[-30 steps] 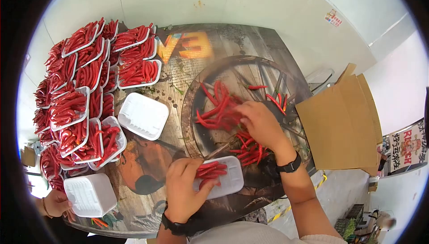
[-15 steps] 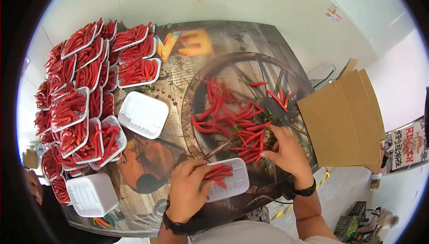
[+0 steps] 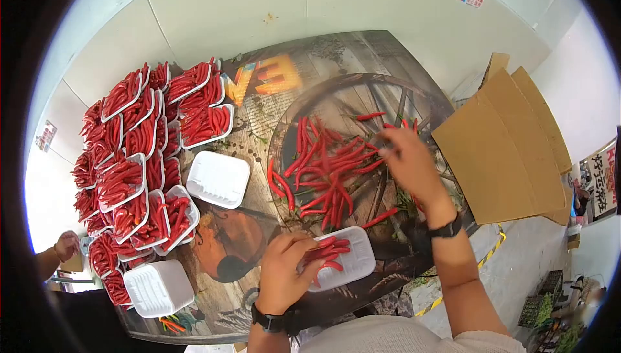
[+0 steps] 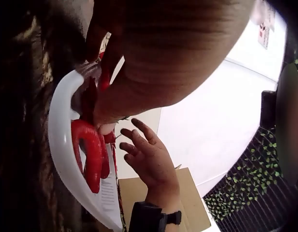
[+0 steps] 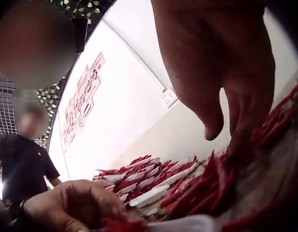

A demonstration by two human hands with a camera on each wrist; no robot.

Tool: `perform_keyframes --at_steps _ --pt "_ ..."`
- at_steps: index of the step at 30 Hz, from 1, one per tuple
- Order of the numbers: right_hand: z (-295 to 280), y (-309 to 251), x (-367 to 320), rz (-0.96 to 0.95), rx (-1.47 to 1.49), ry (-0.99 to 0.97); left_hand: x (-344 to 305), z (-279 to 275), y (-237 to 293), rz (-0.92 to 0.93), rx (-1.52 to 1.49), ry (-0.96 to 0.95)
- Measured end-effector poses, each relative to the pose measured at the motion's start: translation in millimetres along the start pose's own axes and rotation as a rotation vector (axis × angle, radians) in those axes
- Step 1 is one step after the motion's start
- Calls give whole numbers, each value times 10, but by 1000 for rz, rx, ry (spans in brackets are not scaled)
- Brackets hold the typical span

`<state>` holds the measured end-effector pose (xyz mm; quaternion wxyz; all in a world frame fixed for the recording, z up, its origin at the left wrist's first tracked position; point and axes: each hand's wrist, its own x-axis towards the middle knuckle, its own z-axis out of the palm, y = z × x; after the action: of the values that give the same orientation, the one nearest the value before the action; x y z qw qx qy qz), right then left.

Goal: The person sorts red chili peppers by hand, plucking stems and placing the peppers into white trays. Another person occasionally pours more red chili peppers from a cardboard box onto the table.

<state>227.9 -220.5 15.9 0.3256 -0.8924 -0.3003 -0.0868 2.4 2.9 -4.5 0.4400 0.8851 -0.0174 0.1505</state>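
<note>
My left hand (image 3: 284, 272) holds several red chili peppers (image 3: 328, 248) at the left end of a white plastic tray (image 3: 354, 261). Its thumb lies over the peppers in the left wrist view, beside the tray's white rim (image 4: 59, 130). My right hand (image 3: 414, 165), slightly blurred, is at the right side of a loose pile of red chili peppers (image 3: 336, 159). In the right wrist view its thumb stands apart from the fingers (image 5: 245, 116), which point down at the peppers (image 5: 207, 188); nothing shows in its grasp.
Stacked trays of chili peppers (image 3: 139, 139) fill the table's left side. Near them are an empty white tray (image 3: 218, 179) and a stack of empty trays (image 3: 158, 288). A cardboard box (image 3: 498, 152) stands at the right edge. Another person's hand (image 3: 66, 246) shows at far left.
My right hand has moved from the pile's middle to its near right side, then farther back. The loose peppers have spread, with some now farther left. My left hand stays at the tray.
</note>
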Motion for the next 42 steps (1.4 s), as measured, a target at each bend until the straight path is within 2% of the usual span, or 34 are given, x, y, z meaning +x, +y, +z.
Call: perform_keyframes --at_steps 2,6,8,12,18,20,21,23,25,27,31,33,37,39,41,42 --pt "-98 274 129 133 -200 86 9 -19 30 -1 6 -22" --pt "-91 596 256 177 -198 113 7 -8 35 -19 15 -32" --pt "-32 685 273 187 -123 -30 14 -18 13 -5 34 -14" --pt "-62 669 183 101 -167 -88 15 -25 -17 -29 64 25" --pt "-450 221 -391 106 -39 -334 29 -41 24 -32 52 38" --pt "-564 -5 -621 313 149 -266 20 -48 18 -25 47 50" --pt "-584 -13 -681 323 129 -262 15 -44 15 -20 58 62" --pt "-588 13 -780 337 -129 -118 12 -33 38 -16 36 68" --pt "-561 67 -751 399 -183 -136 2 -47 59 -79 37 17" --pt "-429 230 -669 255 -235 -20 3 -42 45 -71 47 21" --pt "-211 556 -209 132 -154 72 9 -32 62 -53 67 51" --pt "-156 665 -34 128 -419 -9 16 -44 36 -46 76 73" --pt "-241 642 -112 107 -324 -11 12 -73 29 -59 50 96" --pt "-413 491 -314 124 -261 -166 -3 -69 26 -52 42 89" --pt "-546 307 -544 229 -139 -272 4 -67 25 -45 34 79" --pt "-577 206 -629 223 -139 -278 6 -67 32 -46 31 66"
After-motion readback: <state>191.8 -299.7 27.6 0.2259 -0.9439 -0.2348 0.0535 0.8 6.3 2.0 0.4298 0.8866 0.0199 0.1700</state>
